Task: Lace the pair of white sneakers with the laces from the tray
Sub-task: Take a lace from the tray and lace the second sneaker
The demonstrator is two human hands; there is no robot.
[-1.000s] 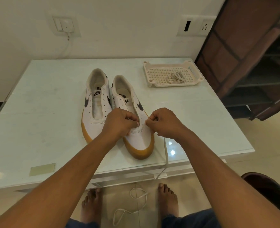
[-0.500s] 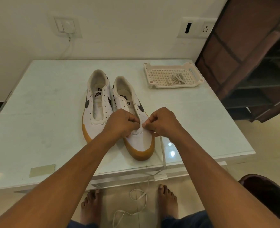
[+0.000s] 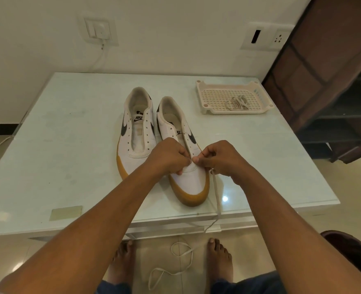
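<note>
Beyond the sneakers (image 3: 137,134), a tray (image 3: 201,98) holds a bundled lace (image 3: 238,102).

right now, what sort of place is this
Most likely a room in a home: a wall switch and socket, a glass-topped table against the wall, and bare feet on a tiled floor.

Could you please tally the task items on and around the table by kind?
White sneakers: 2 (left sneaker, right sneaker)
Tray: 1
Laces: 2 (loose lace being threaded, bundled lace in the tray)
Total: 5
</note>
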